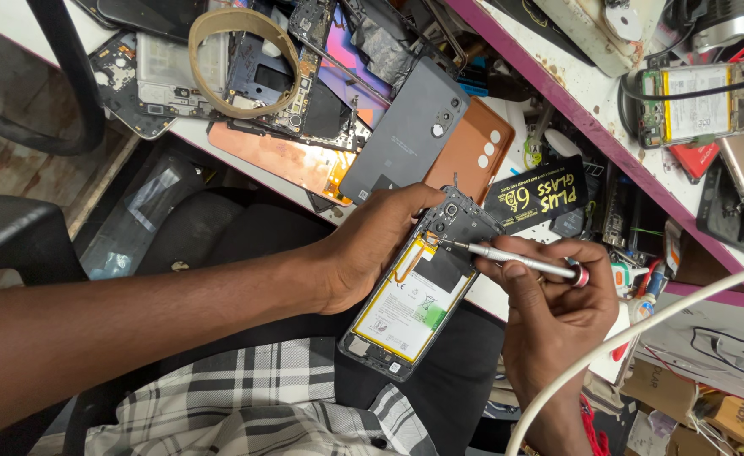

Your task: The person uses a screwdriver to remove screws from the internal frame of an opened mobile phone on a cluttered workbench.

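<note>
The left hand point(372, 249) grips an opened smartphone point(418, 291) by its edge above the lap, back cover off, with a white-labelled battery point(410, 304) bearing a green patch exposed. The right hand point(557, 300) pinches a silver precision screwdriver point(515, 260), tip touching the phone's upper section. Just beyond lies a black rectangular package with yellow lettering point(536, 196), beside a grey back cover point(410, 135) and an orange one point(469, 152).

- Black rectangular package point(536, 196), yellow print: on desk, just beyond opened phone, tilted.
- White battery label point(411, 301), green patch, yellow border: inside opened phone, centre frame.
- White label with yellow edge point(694, 101): on second opened phone, upper right shelf.
- Brown cardboard boxes point(743, 420), dark print: lower right corner.
- No lit screens visible.
</note>
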